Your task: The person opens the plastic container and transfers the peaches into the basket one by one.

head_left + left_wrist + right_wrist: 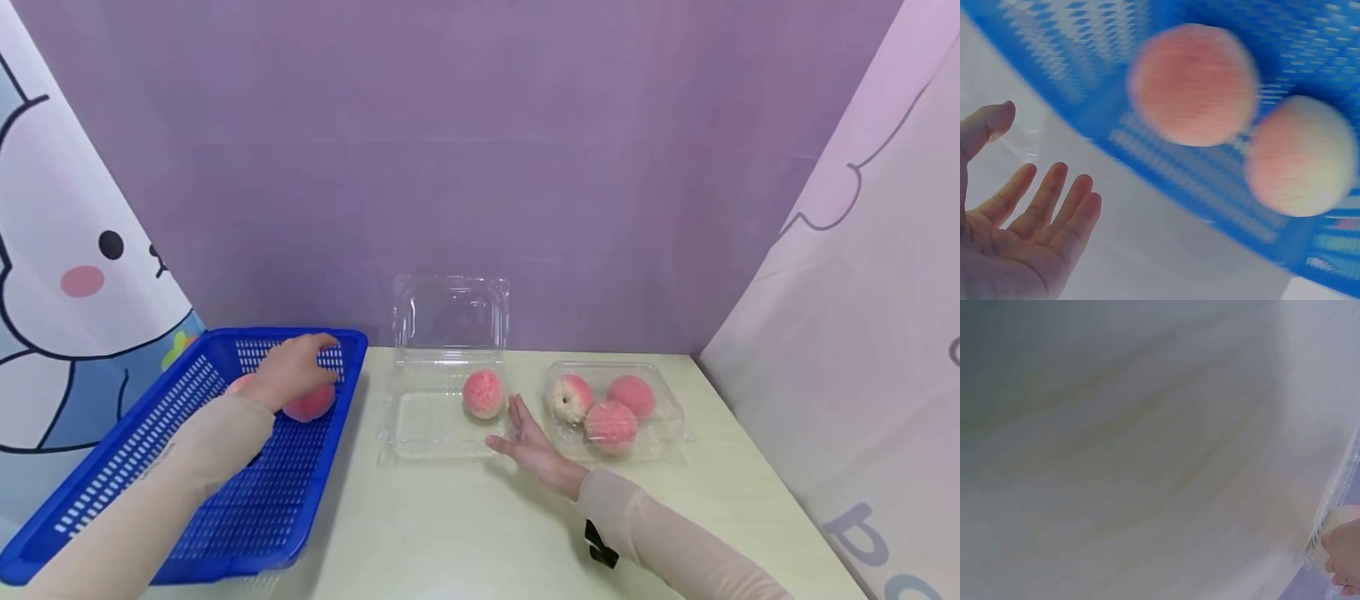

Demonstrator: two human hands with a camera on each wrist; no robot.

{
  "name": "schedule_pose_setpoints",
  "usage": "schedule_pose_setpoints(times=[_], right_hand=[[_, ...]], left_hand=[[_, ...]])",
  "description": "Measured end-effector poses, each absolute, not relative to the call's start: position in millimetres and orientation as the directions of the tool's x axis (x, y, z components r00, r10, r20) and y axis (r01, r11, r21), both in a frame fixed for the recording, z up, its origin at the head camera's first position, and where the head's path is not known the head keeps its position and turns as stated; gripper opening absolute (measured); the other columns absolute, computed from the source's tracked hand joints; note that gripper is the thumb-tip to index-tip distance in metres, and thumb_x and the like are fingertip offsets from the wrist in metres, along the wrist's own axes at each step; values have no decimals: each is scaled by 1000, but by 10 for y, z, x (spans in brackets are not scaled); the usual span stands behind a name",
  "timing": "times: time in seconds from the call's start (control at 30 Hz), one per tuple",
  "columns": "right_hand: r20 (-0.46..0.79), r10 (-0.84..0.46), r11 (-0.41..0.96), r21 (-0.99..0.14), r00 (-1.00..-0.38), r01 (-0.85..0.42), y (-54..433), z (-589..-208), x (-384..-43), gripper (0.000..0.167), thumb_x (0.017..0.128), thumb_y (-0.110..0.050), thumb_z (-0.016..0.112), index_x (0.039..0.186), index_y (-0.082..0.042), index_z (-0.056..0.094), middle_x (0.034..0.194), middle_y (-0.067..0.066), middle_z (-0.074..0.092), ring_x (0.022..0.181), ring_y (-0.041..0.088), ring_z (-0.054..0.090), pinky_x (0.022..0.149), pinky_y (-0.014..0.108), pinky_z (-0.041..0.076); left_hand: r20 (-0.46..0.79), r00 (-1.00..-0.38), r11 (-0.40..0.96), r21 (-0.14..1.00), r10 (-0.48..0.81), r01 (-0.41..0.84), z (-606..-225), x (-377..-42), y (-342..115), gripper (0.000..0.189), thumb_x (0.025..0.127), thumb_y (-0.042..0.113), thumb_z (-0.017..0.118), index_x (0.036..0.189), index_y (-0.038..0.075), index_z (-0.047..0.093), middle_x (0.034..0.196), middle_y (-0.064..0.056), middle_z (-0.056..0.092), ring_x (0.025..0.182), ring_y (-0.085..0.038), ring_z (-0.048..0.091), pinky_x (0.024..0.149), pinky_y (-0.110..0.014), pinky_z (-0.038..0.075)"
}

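Over the far end of a blue plastic basket, my left hand hovers with fingers extended and loosely bent. A pink peach lies just below it, and a second peach shows beside it in the left wrist view. There the palm and fingers hold nothing. My right hand, fingers straight and thumb apart, is beside an open clear clamshell box. One peach sits on that box's right side, near the fingertips. In the right wrist view, pale blurred cloth covers most of the picture.
To the right stands a lidded clear box with three peaches inside. The open box's lid stands upright near the purple backdrop. Printed cloth panels border the pale table at both sides.
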State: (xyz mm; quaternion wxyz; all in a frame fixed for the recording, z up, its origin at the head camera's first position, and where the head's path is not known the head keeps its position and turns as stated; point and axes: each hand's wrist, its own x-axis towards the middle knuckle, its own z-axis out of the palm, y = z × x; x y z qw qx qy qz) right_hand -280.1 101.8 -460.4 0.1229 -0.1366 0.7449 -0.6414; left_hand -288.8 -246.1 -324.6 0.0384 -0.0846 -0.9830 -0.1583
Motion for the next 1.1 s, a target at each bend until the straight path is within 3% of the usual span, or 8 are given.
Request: schedule_pose_setpoints(times=[0.2, 0.37, 0.5, 0.7, 1.1], right_hand=[[-6, -349, 138, -989, -937, -45, 1018, -4617, -2785, 95, 85, -16, 63, 145, -3, -10, 153, 16, -6, 139, 36, -1, 112, 49, 9], [-12, -345, 154, -987, -939, -44, 1018, -4620, -2779, 96, 84, -18, 63, 145, -4, -10, 153, 16, -5, 140, 35, 0, 112, 49, 8], [-12, -344, 159, -986, -939, -45, 1016, -4631, -2792, 98, 84, -19, 64, 145, -5, -10, 153, 16, -5, 140, 35, 0, 112, 49, 8], [-7, -336, 163, -985, -942, -50, 1019, -4635, -2811, 98, 83, -19, 65, 145, -4, -10, 153, 17, -4, 139, 36, 1, 111, 51, 9], [-20, -336, 139, -990, -942, -29, 1002, -4609, -2818, 95, 86, -15, 63, 145, -5, -11, 153, 18, -4, 139, 38, 2, 111, 52, 13]], left_hand=[[178, -953, 919, 271, 244, 286, -3135, -2753, -2032, 49, 81, 20, 66, 124, 0, 53, 121, -22, 57, 107, -41, 55, 88, -54, 45], [170, -932, 891, 280, 320, 357, -3120, -2682, -1741, 45, 81, 22, 66, 122, 4, 56, 117, -14, 61, 105, -33, 58, 86, -47, 48], [176, -904, 856, 294, 388, 425, -3085, -2679, -1555, 44, 82, 22, 66, 122, 8, 57, 120, -10, 60, 111, -30, 56, 91, -46, 46], [164, -848, 804, 270, 504, 530, -3083, -2783, -1304, 45, 81, 23, 65, 123, 8, 56, 125, -9, 58, 118, -29, 51, 99, -46, 41], [51, -733, 694, 282, 679, 663, -3258, -3121, -939, 43, 82, 15, 65, 123, 8, 56, 126, -6, 57, 120, -24, 50, 101, -41, 39]])
